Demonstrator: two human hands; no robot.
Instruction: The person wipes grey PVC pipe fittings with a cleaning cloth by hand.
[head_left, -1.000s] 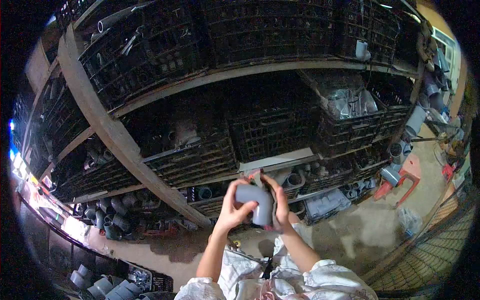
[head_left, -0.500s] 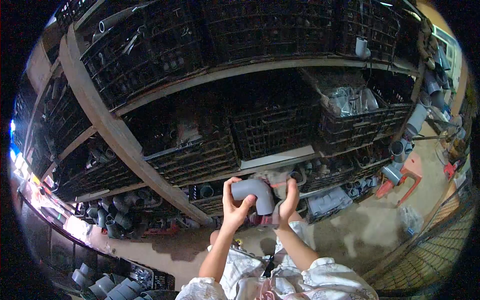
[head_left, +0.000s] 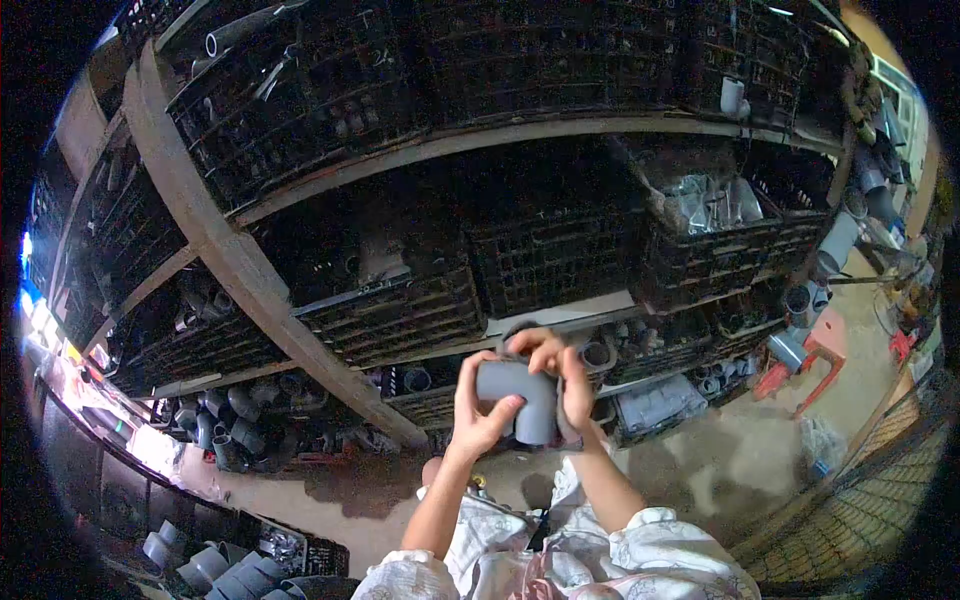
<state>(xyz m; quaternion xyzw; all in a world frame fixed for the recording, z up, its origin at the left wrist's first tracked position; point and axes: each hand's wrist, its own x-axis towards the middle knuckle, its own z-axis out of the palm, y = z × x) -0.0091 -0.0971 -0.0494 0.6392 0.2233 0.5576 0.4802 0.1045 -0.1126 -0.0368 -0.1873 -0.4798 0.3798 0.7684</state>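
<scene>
We see clear plastic bags [head_left: 705,203] in a black crate [head_left: 715,262] toward the middle shelf's [head_left: 560,310] right end. We also see a red stool [head_left: 828,335] on the floor [head_left: 690,470].

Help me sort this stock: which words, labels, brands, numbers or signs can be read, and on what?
None can be read.
Upper black crate: faint pale marks, too small and dim.
Middle black crate: tiny marks near the rim, too blurred.
Grey elbow: no lettering visible.

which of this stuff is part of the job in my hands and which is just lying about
In the job, by the look of it:
- grey pipe elbow, in the left hand
- right hand, close against it

Seemingly just lying about:
- red plastic item on the floor
- clear bag
- loose grey fittings, lower left
</scene>
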